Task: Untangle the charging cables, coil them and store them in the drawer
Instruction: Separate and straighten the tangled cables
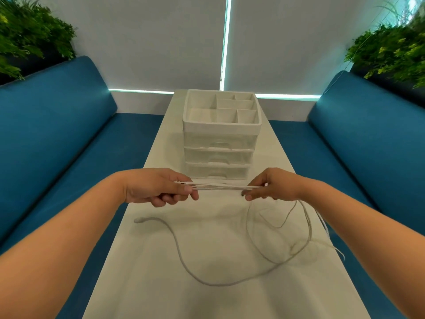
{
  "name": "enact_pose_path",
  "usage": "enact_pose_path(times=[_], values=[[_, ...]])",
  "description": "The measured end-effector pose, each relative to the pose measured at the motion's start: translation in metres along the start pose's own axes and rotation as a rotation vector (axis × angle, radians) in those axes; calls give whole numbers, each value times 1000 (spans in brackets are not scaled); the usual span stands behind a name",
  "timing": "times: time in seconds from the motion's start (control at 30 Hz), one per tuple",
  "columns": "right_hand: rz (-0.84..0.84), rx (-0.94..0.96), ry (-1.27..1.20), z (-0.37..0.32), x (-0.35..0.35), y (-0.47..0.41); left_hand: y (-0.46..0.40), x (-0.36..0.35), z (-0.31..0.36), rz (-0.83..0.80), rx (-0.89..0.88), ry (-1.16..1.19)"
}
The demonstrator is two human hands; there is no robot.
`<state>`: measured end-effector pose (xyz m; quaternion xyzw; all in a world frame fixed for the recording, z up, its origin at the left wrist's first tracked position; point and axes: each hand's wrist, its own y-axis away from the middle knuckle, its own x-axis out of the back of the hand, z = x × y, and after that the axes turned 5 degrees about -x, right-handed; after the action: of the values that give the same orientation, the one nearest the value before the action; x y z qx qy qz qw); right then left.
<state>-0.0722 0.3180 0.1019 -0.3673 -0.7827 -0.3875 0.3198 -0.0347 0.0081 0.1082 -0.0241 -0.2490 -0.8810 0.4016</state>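
Note:
A thin white cable [220, 187], folded into several straight strands, is stretched between both hands above the white table [142, 284]. My left hand [158, 187] grips one end of the folded strands; my right hand [271, 186] pinches the other end. The slack of this cable hangs from my right hand and trails over the table's right side. A thicker grey-white cable [181, 259] lies loose on the table in a wide curve, its plug end [138, 219] at the left. The drawer unit [220, 155], with three clear drawers all closed, stands just beyond my hands.
A white tray with several compartments [222, 107] tops the drawer unit. Blue sofas [57, 125] run along both sides of the narrow table. Green plants [391, 49] sit behind the sofas in both far corners. White blinds cover the far wall.

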Motion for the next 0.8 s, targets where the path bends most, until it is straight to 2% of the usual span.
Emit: enact_pose_path(times=[0.07,0.1,0.17,0.23,0.27,0.33,0.43,0.53,0.63,0.7,0.8], values=[[58,-52,67,5,6,2,1,-3,-3,-88,84,-58],[37,-20,5,4,7,5,0,-2,-7,-93,132,-132],[-49,69,-228,1,7,14,2,2,-14,-4,171,-256],[-68,64,-361,1,7,18,4,6,-15,72,108,-178],[-52,36,-353,3,6,17,4,6,-12,71,67,-90],[-15,-31,-271,5,4,13,1,0,-4,58,31,39],[113,-33,-115,16,2,8,-7,-9,-3,80,53,85],[214,101,-235,18,4,10,-10,-9,-17,77,98,-119],[77,151,-450,14,8,17,-8,-2,-27,171,83,-211],[-44,53,-336,19,4,16,-7,3,-22,273,3,-205],[-125,-189,250,21,2,10,-7,0,-2,238,-89,-310]])
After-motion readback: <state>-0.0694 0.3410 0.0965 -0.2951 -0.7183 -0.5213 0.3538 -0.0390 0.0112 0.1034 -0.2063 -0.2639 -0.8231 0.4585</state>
